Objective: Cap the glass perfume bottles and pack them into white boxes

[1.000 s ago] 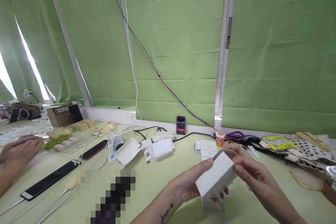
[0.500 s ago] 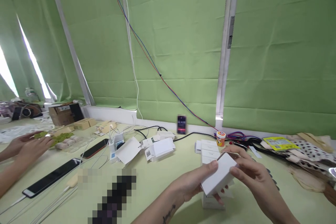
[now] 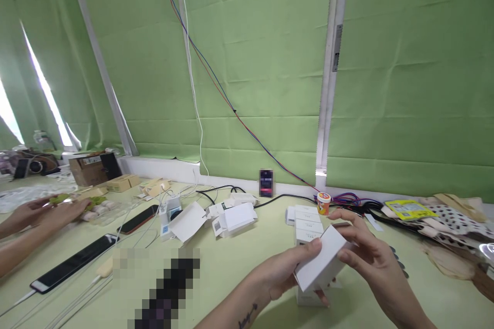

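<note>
A small white cardboard box is held tilted above the table. My left hand grips it from the left, thumb on the upper face and fingers underneath. At its far right end is my right hand, with the thumb pressed to the edge and the fingers bent over the end, the index finger raised. Behind and below them runs a row of similar white boxes on the table, partly hidden by my hands and the held box.
Unfolded white cartons lie left of the row. An orange tub stands behind it. Dark round discs sit right of my right hand. Phones and cables are at left, where another person's hands handle green pieces.
My right fingers have shifted slightly at the box's end, the index finger lifting a little. The box stays almost in place. The other person's hand has moved slightly right.
</note>
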`<state>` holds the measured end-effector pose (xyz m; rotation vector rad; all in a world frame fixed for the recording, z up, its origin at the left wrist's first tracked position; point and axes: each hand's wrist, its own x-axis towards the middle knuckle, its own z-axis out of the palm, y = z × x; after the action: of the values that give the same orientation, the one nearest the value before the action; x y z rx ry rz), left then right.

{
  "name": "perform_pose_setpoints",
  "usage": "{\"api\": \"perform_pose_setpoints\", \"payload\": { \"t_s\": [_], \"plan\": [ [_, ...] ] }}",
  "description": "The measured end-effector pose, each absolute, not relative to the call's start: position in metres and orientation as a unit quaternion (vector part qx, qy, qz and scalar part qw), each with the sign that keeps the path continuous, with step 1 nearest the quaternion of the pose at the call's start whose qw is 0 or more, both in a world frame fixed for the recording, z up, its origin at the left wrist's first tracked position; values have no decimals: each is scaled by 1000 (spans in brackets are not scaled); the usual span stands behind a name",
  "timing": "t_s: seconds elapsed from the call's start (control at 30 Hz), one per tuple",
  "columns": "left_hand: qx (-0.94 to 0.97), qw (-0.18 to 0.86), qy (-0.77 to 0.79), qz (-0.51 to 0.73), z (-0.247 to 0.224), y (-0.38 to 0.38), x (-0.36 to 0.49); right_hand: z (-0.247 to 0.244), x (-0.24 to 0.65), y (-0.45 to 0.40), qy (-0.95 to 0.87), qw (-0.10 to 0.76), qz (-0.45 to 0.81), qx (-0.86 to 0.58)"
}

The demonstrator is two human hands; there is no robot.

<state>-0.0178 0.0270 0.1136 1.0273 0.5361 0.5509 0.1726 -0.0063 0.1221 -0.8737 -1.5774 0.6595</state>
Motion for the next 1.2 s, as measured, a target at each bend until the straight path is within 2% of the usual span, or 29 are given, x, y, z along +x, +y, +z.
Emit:
{"api": "perform_pose_setpoints", "payload": {
  "t_s": [0.3,0.47,0.63,0.7,0.87,1.2],
  "plan": [
    [517,761,305,245,116,23,-20,129,171,-10,-676,565,272,-387],
    [530,752,317,232,122,23,-21,134,175,-10,-700,528,266,-401],
    [534,752,313,225,124,26,-23,139,181,-12,-739,489,180,-428],
    [546,744,312,224,123,26,-23,142,181,-14,-752,472,187,-420],
    [572,698,356,243,123,21,-20,143,174,-19,-755,462,264,-382],
    [719,537,333,289,129,21,-17,147,172,-23,-777,424,298,-356]
  ]
}}
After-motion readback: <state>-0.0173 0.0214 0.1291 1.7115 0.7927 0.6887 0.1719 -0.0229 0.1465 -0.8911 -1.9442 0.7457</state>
